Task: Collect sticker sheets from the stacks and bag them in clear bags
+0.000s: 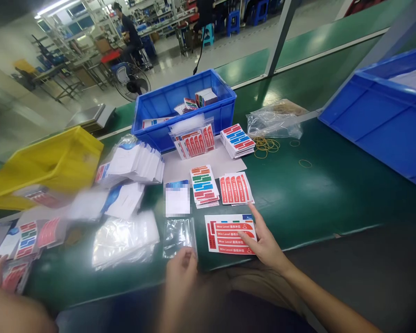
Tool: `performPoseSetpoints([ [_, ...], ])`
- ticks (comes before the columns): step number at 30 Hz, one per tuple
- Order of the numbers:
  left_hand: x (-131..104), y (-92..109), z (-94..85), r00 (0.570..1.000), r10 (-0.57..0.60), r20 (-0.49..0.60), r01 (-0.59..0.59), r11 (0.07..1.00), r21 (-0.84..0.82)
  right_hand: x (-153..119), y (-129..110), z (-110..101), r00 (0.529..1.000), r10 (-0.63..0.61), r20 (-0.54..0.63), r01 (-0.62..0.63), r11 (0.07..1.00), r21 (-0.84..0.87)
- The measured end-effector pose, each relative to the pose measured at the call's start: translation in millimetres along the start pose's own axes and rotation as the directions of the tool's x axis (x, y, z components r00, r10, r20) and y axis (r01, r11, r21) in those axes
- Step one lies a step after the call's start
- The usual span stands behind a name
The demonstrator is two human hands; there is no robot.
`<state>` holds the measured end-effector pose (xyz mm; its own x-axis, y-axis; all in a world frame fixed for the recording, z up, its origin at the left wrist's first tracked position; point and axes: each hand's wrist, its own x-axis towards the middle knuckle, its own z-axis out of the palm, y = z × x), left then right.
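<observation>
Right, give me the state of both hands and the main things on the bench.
left hand, fingers curled at the edge of the clear bag
clear bag, lying flat
right hand, spread, thumb on the label sheets
label sheets, overlapping, flat
bagged labels, apparently leaning on the middle blue bin
middle blue bin, open-topped, labels inside
rubber bands, loose

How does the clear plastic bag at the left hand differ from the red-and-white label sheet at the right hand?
The clear plastic bag is see-through; the red-and-white label sheet is opaque. The sheet is wider than the bag. The left hand is at the bag's lower edge; the right hand has its thumb over the sheet. Both lie flat.
</observation>
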<state>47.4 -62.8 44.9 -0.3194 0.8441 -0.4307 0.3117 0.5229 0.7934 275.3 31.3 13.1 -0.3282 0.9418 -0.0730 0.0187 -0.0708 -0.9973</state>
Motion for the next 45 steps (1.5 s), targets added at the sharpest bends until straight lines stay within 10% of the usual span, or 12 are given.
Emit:
performPoseSetpoints([
  [9,0.4,28.1,22.3,0.947,0.244,0.209,-0.262,0.963,0.061,-3.6,-15.7,40.5,0.943,-0.012,0.333,0.080,0.978,-0.191],
  [16,2.4,32.4,26.8,0.916,0.291,0.276,-0.349,0.917,0.192,-5.1,-18.8,50.6,0.949,-0.017,0.314,0.104,0.959,-0.262],
  [22,-4.9,28.7,26.0,0.926,0.361,0.109,-0.375,0.909,0.180,-3.7,-20.6,54.8,0.953,-0.018,0.303,0.120,0.939,-0.321],
  [39,-1.7,13.4,21.2,0.724,0.672,-0.153,-0.434,0.617,0.657,-8.0,-19.9,61.7,0.942,-0.075,0.328,0.217,0.880,-0.423],
  [45,-15.5,24.7,18.8,0.747,0.665,0.008,-0.540,0.599,0.591,0.6,-31.5,52.2,0.938,-0.080,0.338,0.228,0.875,-0.427],
])
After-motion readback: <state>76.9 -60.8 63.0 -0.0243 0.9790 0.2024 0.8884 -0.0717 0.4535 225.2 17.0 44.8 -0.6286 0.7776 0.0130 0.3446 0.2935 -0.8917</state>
